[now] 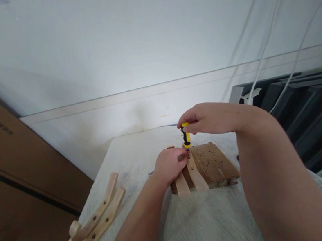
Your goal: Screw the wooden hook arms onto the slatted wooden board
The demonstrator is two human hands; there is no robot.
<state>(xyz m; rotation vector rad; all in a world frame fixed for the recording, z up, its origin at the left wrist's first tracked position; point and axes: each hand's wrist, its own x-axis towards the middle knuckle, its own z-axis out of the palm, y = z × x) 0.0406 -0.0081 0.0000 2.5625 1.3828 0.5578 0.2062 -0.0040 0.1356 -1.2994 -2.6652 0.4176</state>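
Open tabletop (209,220) on the near side of the pitted board (214,165), curved wooden pieces (100,228) obstructing the left.

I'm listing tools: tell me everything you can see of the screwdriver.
The screwdriver has a yellow and black handle, apparently plastic, and a short dark shaft. It stands nearly upright, tip down, at a pale wooden piece. The right hand holds the handle's top; the left hand is by the shaft, contact unclear. Its tip is indistinct.
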